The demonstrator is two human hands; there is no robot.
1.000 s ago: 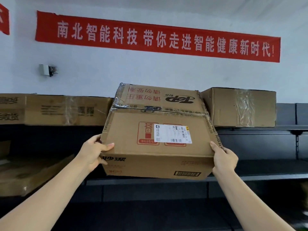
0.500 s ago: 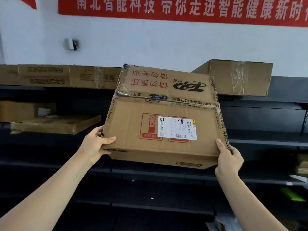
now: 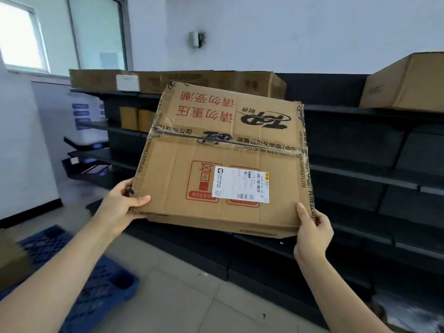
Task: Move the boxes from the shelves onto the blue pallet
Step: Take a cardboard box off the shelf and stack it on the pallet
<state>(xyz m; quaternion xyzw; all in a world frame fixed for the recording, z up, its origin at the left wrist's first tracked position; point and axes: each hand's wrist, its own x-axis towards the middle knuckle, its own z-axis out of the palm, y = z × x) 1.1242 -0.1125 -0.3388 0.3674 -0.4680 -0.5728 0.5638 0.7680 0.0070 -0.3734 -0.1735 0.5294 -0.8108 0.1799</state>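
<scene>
Carrying box (image 3: 216,152), left hand (image 3: 120,210) and right hand (image 3: 312,234) gripping its near corners; we should lower it level onto blue pallet (image 3: 103,292), below left hand.

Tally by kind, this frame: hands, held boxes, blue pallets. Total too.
Hands: 2 (left hand, right hand)
Held box: 1
Blue pallet: 1
Total: 4
Shelf boxes are left out because they are too blurred to count.
</scene>
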